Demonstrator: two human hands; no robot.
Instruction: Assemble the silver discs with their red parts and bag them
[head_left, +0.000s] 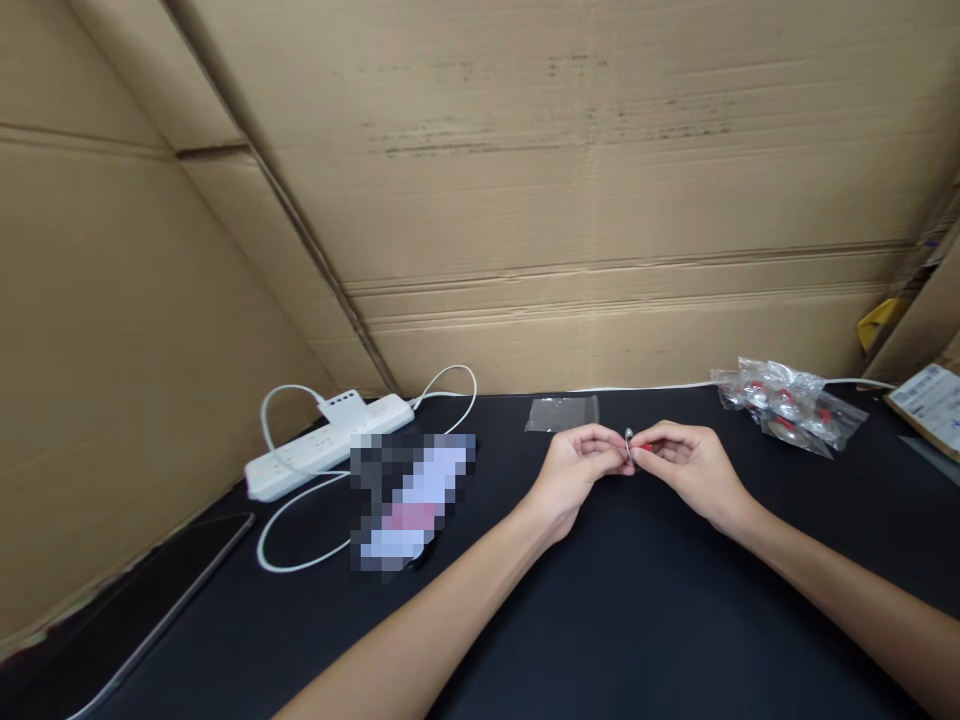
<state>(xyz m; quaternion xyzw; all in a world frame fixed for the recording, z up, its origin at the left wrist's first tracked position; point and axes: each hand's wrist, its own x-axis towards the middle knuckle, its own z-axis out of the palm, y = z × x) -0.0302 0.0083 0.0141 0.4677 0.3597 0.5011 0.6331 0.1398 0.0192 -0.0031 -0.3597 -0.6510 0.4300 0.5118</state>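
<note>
My left hand [574, 468] and my right hand [686, 465] meet above the black table [637, 620], fingertips pinched together. Between them sits a small metal ring [628, 440] with a red piece at its right side. Both hands pinch this small part; its exact shape is too small to make out. An empty clear plastic bag [562, 412] lies flat just behind my left hand.
A pile of clear bags with red parts [787, 405] lies at the back right. A white power strip [326, 455] with looping white cables sits at the left, beside a blurred object [411, 505]. Cardboard walls [600, 200] enclose the table. A dark tablet [142, 610] lies front left.
</note>
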